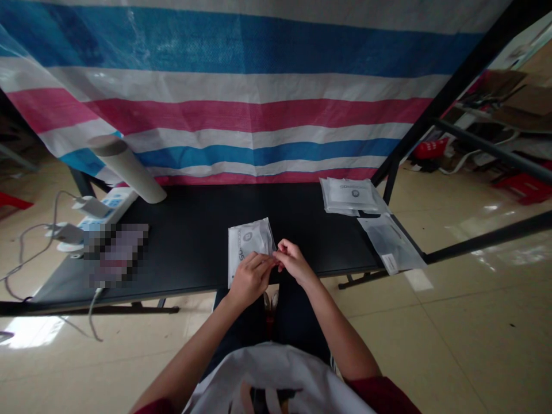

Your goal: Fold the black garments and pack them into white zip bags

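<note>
A white printed plastic pouch [249, 237] lies on the black tabletop [190, 247] in front of me. My left hand [252, 276] rests over its lower right part, fingers bent and pinched together at the pouch's right edge. My right hand [294, 261] meets it there, thumb and forefinger closed at the left fingertips. Whatever sits between the fingertips is too small to make out, and the pouch's lower right corner is hidden by the left hand.
Several similar printed pouches [351, 196] lie stacked at the back right. A translucent pouch with a white label [390, 244] overhangs the right edge. On the left are a pale bottle [133, 172], a power strip [114, 207] with chargers and a blurred-out phone [123, 253]. Striped sheeting [254, 115] hangs behind.
</note>
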### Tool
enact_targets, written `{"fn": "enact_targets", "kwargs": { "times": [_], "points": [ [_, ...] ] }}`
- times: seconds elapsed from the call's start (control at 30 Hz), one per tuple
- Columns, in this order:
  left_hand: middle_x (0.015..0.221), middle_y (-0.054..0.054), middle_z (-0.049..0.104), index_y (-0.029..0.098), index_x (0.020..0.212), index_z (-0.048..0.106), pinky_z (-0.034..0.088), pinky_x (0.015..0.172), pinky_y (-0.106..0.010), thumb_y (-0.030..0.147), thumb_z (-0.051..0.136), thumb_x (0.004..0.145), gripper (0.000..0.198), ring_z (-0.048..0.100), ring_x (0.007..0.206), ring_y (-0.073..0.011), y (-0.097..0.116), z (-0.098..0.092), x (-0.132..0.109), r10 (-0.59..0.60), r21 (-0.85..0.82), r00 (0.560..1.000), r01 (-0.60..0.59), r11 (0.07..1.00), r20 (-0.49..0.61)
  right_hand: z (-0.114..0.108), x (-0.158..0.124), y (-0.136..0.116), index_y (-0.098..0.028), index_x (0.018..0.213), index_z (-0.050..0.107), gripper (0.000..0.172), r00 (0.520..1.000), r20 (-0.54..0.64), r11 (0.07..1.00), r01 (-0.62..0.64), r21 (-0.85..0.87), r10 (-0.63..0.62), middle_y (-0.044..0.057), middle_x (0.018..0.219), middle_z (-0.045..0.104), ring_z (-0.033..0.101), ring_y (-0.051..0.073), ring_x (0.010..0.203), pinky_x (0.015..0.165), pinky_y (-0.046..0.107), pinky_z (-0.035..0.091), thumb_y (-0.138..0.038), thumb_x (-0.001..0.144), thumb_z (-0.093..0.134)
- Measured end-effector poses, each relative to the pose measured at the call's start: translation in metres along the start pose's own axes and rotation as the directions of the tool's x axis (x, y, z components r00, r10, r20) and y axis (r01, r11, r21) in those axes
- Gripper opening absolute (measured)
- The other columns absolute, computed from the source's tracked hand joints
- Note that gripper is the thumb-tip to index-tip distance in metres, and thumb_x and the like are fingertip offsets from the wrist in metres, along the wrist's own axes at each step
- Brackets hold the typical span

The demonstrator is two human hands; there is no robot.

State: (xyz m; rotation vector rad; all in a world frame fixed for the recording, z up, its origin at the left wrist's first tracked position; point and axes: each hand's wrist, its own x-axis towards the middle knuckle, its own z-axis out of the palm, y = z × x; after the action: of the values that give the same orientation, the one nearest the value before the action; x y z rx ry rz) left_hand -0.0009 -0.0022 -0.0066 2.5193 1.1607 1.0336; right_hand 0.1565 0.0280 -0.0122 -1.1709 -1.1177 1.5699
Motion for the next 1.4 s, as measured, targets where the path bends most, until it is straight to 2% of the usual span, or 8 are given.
{"fn": "enact_targets", "kwargs": {
  "times": [0.17, 0.37, 0.6, 0.77, 0.93, 1.07, 1.27, 1.4],
  "points": [
    [0.089, -0.007, 0.067, 0.018, 0.092, 0.067, 0.052, 0.070, -0.032, 0.012, 0.048, 0.093, 0.020, 0.056, 0.078, -0.0176, 0.006, 0.004, -0.005, 0.010, 0.020, 0.999, -0.009, 1.000, -0.034, -0.001, 0.002, -0.001, -0.024, 0.069, 0.034, 0.033, 1.000, -0.012, 0.999, -0.009, -0.032, 0.009, -0.010, 0.056, 0.037, 0.038, 0.008, 0.046, 0.043, 0.021, 0.034, -0.035, 0.066, 0.064],
    [0.090, -0.008, 0.068, 0.019, 0.097, 0.068, 0.054, 0.070, -0.033, 0.012, 0.048, 0.093, 0.021, 0.060, 0.080, -0.0175, 0.029, 0.006, -0.016, 0.031, -0.054, 0.999, -0.033, 0.998, -0.021, -0.015, 0.030, 0.011, -0.024, 0.068, 0.036, 0.031, 0.983, -0.152, 0.992, 0.085, -0.098, -0.099, -0.009, 0.057, 0.037, 0.034, 0.009, 0.051, 0.049, 0.022, 0.026, -0.038, 0.066, 0.064],
    [0.091, -0.006, 0.070, 0.020, 0.098, 0.066, 0.055, 0.069, -0.030, 0.011, 0.048, 0.094, 0.021, 0.060, 0.076, -0.0149, 0.066, 0.018, -0.027, 0.087, -0.169, 0.996, -0.089, 0.982, -0.015, -0.049, 0.060, 0.011, -0.024, 0.074, 0.046, 0.029, 0.910, -0.403, 0.993, 0.067, -0.097, -0.101, -0.008, 0.057, 0.048, 0.045, 0.012, 0.054, 0.051, 0.023, 0.032, -0.035, 0.060, 0.069],
    [0.090, -0.004, 0.070, 0.020, 0.096, 0.066, 0.054, 0.072, -0.030, 0.017, 0.055, 0.092, 0.012, 0.062, 0.078, -0.0154, 0.069, 0.022, -0.022, 0.117, -0.206, 0.993, -0.112, 0.972, 0.014, -0.094, 0.037, -0.002, -0.021, 0.092, 0.065, 0.039, 0.942, -0.321, 0.994, 0.077, -0.082, -0.100, 0.000, 0.070, 0.065, 0.054, 0.015, 0.057, 0.049, 0.026, 0.041, -0.044, 0.062, 0.073],
    [0.100, -0.007, 0.068, 0.020, 0.108, 0.063, 0.053, 0.082, -0.034, 0.026, 0.059, 0.091, 0.019, 0.061, 0.093, -0.0192, 0.038, 0.005, -0.018, -0.039, -0.156, 0.999, 0.044, 0.987, 0.035, -0.181, 0.015, -0.024, -0.017, 0.102, 0.070, 0.045, 0.874, -0.409, 0.914, 0.091, -0.396, -0.264, 0.006, 0.079, 0.071, 0.058, 0.018, 0.059, 0.052, 0.030, 0.046, -0.050, 0.071, 0.065],
    [0.104, -0.008, 0.065, 0.020, 0.110, 0.062, 0.050, 0.087, -0.037, 0.027, 0.053, 0.093, 0.020, 0.060, 0.099, -0.0213, -0.006, -0.017, -0.024, -0.188, -0.042, 0.982, 0.188, 0.981, -0.003, -0.241, 0.014, -0.043, -0.014, 0.105, 0.070, 0.044, 0.810, -0.354, 0.679, 0.072, -0.731, -0.468, 0.014, 0.093, 0.073, 0.065, 0.023, 0.076, 0.070, 0.036, 0.050, -0.047, 0.081, 0.055],
    [0.108, -0.009, 0.061, 0.020, 0.112, 0.060, 0.049, 0.091, -0.039, 0.035, 0.051, 0.094, 0.025, 0.059, 0.102, -0.0234, -0.057, -0.052, -0.040, -0.304, 0.145, 0.946, 0.318, 0.937, -0.111, -0.290, -0.001, -0.052, -0.010, 0.126, 0.059, 0.055, 0.610, -0.481, 0.331, -0.350, -0.876, -0.630, 0.020, 0.110, 0.068, 0.063, 0.032, 0.102, 0.090, 0.045, 0.046, -0.048, 0.088, 0.047],
    [0.110, -0.009, 0.061, 0.020, 0.113, 0.060, 0.050, 0.090, -0.038, 0.039, 0.049, 0.095, 0.029, 0.059, 0.104, -0.0245, -0.073, -0.065, -0.051, -0.364, 0.186, 0.918, 0.389, 0.902, -0.156, -0.322, -0.032, -0.038, -0.010, 0.137, 0.050, 0.080, 0.621, -0.614, 0.280, -0.554, -0.784, -0.487, 0.024, 0.123, 0.061, 0.060, 0.037, 0.111, 0.090, 0.047, 0.046, -0.066, 0.079, 0.054]
  ]
}}
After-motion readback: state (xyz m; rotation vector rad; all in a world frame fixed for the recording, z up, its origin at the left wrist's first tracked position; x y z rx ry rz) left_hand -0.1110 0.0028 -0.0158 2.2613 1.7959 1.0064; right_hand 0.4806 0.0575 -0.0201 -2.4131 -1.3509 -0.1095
